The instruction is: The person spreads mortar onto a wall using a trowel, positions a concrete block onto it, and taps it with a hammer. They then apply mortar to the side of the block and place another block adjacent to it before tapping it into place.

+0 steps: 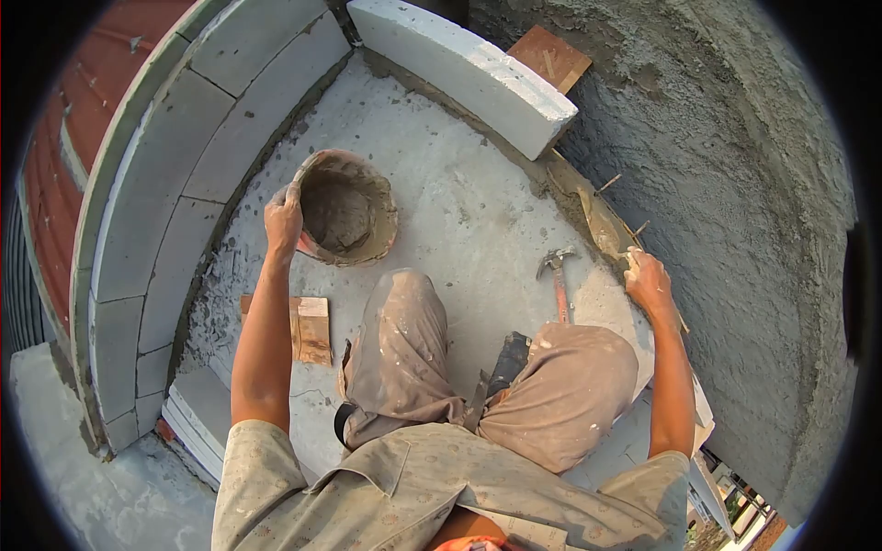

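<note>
My left hand (283, 220) grips the rim of a bucket (390, 216), its fingers wrapped over the left side. Wet grey mortar (340, 216) coats the inside of the bucket, which stands on the pale floor. At the right edge of the floor, my right hand (649, 280) is closed around what looks like a trowel (599, 225). Its tan, mortar-smeared blade lies along the mortar strip by the edge; the handle is hidden in my fist. A claw hammer (559, 280) lies just left of that hand, near my knee.
Curved walls of white blocks (175, 165) rise on the left. One long block (469, 73) sits on mortar at the top, with a brown board (549, 57) behind it. A rough grey wall (735, 230) stands right. Wood scraps (310, 329) lie beside my left forearm.
</note>
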Demonstrator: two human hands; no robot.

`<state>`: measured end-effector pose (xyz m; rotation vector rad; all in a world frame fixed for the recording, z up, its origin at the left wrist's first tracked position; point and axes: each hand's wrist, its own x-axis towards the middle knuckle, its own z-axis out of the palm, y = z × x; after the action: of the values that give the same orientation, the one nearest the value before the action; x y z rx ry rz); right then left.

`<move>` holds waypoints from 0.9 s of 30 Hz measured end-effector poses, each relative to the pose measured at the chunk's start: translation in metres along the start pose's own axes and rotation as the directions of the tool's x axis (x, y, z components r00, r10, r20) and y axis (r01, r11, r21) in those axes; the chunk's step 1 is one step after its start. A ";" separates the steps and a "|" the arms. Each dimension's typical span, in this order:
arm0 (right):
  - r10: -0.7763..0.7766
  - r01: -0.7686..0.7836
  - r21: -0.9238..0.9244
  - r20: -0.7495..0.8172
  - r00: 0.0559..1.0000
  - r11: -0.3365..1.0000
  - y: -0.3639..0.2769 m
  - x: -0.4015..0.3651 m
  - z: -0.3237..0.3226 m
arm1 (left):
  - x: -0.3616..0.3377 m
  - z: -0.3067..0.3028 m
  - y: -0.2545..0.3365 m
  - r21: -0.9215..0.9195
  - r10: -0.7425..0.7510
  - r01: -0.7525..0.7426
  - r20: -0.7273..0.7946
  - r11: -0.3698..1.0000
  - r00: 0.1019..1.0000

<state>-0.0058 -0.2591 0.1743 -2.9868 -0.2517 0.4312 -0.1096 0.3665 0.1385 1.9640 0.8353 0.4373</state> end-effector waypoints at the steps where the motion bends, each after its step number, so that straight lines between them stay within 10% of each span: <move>1: -0.086 0.083 0.074 0.029 0.996 0.994 -0.014 -0.001 -0.016 | -0.004 -0.001 0.008 0.015 0.004 -0.004 -0.018 1.000 1.000; 5: -0.359 0.307 0.255 0.194 0.913 0.917 -0.128 0.007 -0.076 | -0.007 -0.009 0.003 0.031 0.030 -0.029 -0.012 0.999 0.999; 11: -0.628 0.664 -0.172 0.225 0.745 0.727 -0.328 0.045 -0.039 | -0.027 -0.009 0.000 -0.043 0.092 -0.094 -0.047 0.995 0.995; 13: -0.702 0.684 -0.333 0.083 0.707 0.650 -0.363 0.072 0.012 | -0.028 -0.012 0.002 -0.058 0.141 -0.143 -0.041 0.988 0.989; 19: -0.672 0.808 -0.152 0.481 0.564 0.570 -0.389 0.059 0.039 | -0.032 -0.013 0.015 -0.038 0.021 -0.020 0.047 0.999 0.999; 23: -0.799 0.756 0.293 0.363 0.479 0.586 -0.368 0.084 0.062 | -0.032 0.002 0.034 0.102 0.093 -0.105 0.124 0.989 0.988; 27: -0.600 0.095 0.670 0.582 0.549 0.736 -0.330 0.074 0.090 | -0.014 0.005 0.031 0.040 0.012 -0.016 0.101 0.999 0.995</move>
<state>-0.0104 0.0855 0.1130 -1.8830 -0.6721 1.4363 -0.1048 0.3431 0.1637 2.0137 0.7718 0.3285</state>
